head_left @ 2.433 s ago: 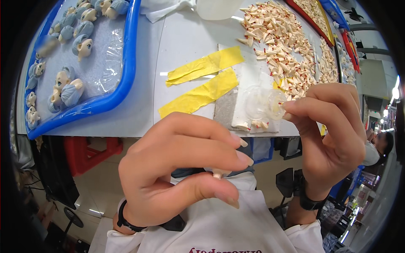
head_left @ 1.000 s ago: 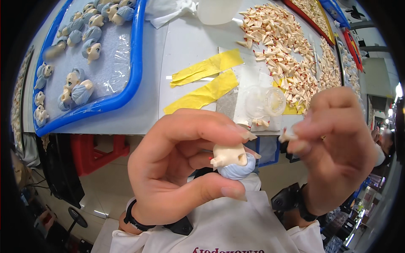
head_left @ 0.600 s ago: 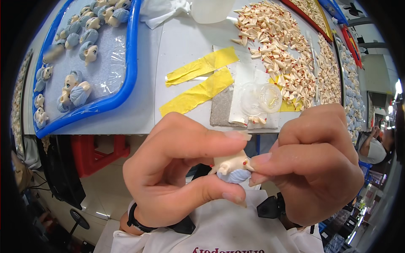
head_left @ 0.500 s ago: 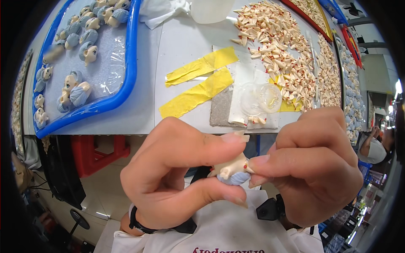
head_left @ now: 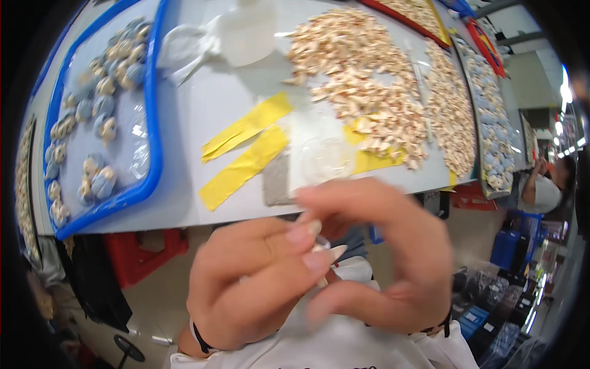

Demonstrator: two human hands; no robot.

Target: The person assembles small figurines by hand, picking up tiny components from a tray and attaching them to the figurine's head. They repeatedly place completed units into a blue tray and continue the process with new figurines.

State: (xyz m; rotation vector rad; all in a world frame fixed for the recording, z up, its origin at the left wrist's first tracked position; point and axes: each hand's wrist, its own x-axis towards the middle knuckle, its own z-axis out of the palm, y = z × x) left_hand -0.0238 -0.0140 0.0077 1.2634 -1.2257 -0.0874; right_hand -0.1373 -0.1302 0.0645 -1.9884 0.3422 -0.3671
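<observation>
My left hand (head_left: 252, 273) is closed, its thumb and fingers pinching a small doll head (head_left: 322, 244) that is mostly hidden behind the fingertips. Only slivers of its pale and bluish surface show. Curving around from the right, my right hand (head_left: 399, 258) is smeared by motion. Its thumb and forefinger are spread apart on either side of the left fingertips, and I see nothing held between them. Both hands are in front of the table's near edge, just below a round clear plastic dish (head_left: 324, 158).
At left a blue-rimmed tray (head_left: 153, 132) holds several doll heads with blue hair. Yellow tape strips (head_left: 243, 169) lie mid-table. Beyond them stand a translucent tub (head_left: 247, 37) and a white cloth (head_left: 187, 49). Small pointed cream pieces (head_left: 362, 80) are heaped at right. A red stool (head_left: 144, 252) stands below.
My right thumb and forefinger have come away from the doll head and spread apart. My left hand has turned, hiding more of the head. The view has shifted, so the table sits further left.
</observation>
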